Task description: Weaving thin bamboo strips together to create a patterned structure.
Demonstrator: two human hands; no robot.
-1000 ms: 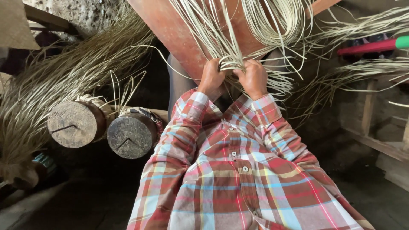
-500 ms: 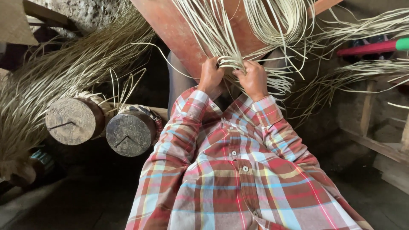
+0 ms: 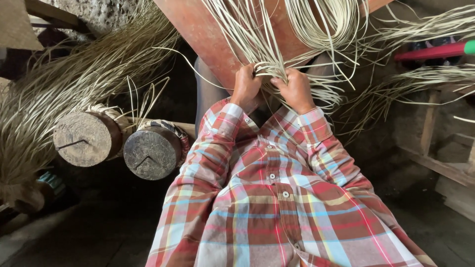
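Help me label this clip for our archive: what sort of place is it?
Probably a small weaving or basketry workshop. Both hands grip pale cane strips hanging over a reddish board, and tied bundles of fibre lie beside two round log ends.

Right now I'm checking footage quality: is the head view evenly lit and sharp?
Head view: the left hand, right hand and pale cane strips are bright and sharp; the floor falls into deep shadow; straight edges bow near the frame borders, suggesting wide-angle distortion; no glare.
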